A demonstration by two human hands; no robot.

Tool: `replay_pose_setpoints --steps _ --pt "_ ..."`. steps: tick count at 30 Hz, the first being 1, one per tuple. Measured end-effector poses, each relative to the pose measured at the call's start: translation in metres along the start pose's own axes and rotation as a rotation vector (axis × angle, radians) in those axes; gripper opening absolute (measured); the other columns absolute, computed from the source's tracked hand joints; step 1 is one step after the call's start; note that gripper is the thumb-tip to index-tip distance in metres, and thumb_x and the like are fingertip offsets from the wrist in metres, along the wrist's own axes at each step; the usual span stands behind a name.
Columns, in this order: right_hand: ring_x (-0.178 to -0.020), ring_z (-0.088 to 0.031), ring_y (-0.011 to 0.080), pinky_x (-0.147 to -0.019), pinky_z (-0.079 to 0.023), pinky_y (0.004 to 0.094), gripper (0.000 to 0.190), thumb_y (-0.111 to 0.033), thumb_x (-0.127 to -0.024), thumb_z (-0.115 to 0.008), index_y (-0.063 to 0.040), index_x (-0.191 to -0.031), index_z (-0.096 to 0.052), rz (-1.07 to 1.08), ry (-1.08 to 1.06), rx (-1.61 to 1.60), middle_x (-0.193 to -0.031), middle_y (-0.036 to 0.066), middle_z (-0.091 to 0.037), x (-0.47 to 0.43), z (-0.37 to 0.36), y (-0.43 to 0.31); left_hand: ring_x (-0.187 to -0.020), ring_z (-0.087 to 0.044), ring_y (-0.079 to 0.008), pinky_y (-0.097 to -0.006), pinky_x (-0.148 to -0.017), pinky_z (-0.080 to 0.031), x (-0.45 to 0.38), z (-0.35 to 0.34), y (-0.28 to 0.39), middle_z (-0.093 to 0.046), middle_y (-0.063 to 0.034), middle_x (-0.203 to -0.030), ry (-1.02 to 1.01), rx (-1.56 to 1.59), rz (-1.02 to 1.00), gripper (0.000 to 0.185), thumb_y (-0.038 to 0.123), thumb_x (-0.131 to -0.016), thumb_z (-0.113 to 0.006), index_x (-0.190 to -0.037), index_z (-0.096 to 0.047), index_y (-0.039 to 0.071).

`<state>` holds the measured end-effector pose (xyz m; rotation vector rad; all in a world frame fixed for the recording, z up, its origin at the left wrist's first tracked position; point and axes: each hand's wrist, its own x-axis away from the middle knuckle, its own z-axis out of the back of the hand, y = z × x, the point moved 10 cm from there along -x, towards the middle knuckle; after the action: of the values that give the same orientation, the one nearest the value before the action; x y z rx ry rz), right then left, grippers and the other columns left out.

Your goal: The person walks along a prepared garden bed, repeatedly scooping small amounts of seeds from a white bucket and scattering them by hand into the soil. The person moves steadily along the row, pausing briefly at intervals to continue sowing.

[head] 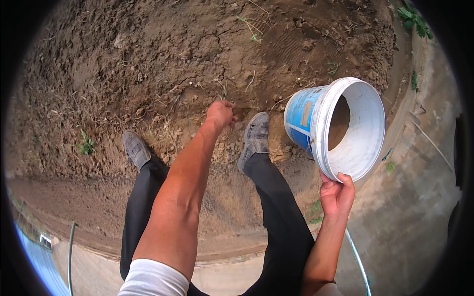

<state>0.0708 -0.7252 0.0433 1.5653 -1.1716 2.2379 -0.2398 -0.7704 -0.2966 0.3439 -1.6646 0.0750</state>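
Observation:
My right hand (pixel 337 192) grips the lower rim of a blue and white plastic bucket (pixel 301 113), thumb inside the rim. The bucket is tilted on its side, its mouth towards me, with a brown area visible inside at its bottom. My left hand (pixel 222 114) is low over the brown soil (pixel 177 74), beside the toe of my right shoe (pixel 257 133). Its fingers are curled near some dry stalks, and whether they hold anything cannot be made out.
My left shoe (pixel 136 148) stands on the soil near a small green weed (pixel 87 143). Concrete paving (pixel 407 207) runs along the right, with a thin stick (pixel 431 140) on it. A pale hose or pipe (pixel 358 259) lies at the lower right; a grey pole (pixel 70 255) is at the lower left.

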Motion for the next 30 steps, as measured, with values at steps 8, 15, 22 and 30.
replay_pose_setpoints --steps 8,15,22,30 --pt "-0.101 -0.071 0.035 -0.057 -0.056 0.0267 0.049 -0.005 -0.084 -0.063 -0.002 -0.132 -0.054 -0.13 -0.008 0.04 -0.123 0.014 -0.067 -0.001 -0.007 0.023 -0.111 -0.067 -0.027 -0.0464 -0.083 -0.06 0.015 -0.024 0.084 -0.064 -0.0129 -0.13 -0.072 0.039 -0.166 0.036 0.014 -0.103 -0.06 -0.138 -0.057 0.005" --pt "-0.074 -0.068 0.0213 -0.053 -0.054 0.0281 0.039 0.001 -0.084 -0.062 -0.005 -0.122 -0.057 -0.05 -0.073 0.199 -0.102 0.01 -0.068 -0.001 -0.037 0.041 -0.115 -0.064 -0.0258 -0.0398 -0.096 -0.052 0.101 0.079 0.178 -0.063 -0.0143 -0.134 0.407 -0.141 -0.631 0.046 0.023 -0.098 -0.07 -0.138 -0.058 0.005" --pt "-0.073 -0.067 0.0161 -0.056 -0.059 0.0284 0.032 0.001 -0.085 -0.061 -0.006 -0.116 -0.058 0.039 -0.124 0.368 -0.099 0.008 -0.067 0.026 -0.084 0.058 -0.104 -0.068 -0.0352 -0.0455 -0.087 -0.057 0.289 -0.026 0.248 -0.068 -0.0178 -0.109 0.145 -0.6 -1.087 0.023 0.015 -0.096 -0.068 -0.115 -0.065 0.002" --pt "-0.089 -0.068 0.0198 -0.067 -0.059 0.0344 0.047 0.003 -0.083 -0.061 -0.005 -0.129 -0.053 -0.032 -0.224 0.486 -0.11 0.009 -0.065 0.055 -0.117 0.097 -0.146 -0.035 -0.0462 -0.0607 -0.11 -0.044 0.171 -0.105 0.178 -0.034 -0.0198 -0.16 0.106 -1.195 -0.822 0.085 0.029 -0.077 -0.087 -0.151 -0.046 0.016"
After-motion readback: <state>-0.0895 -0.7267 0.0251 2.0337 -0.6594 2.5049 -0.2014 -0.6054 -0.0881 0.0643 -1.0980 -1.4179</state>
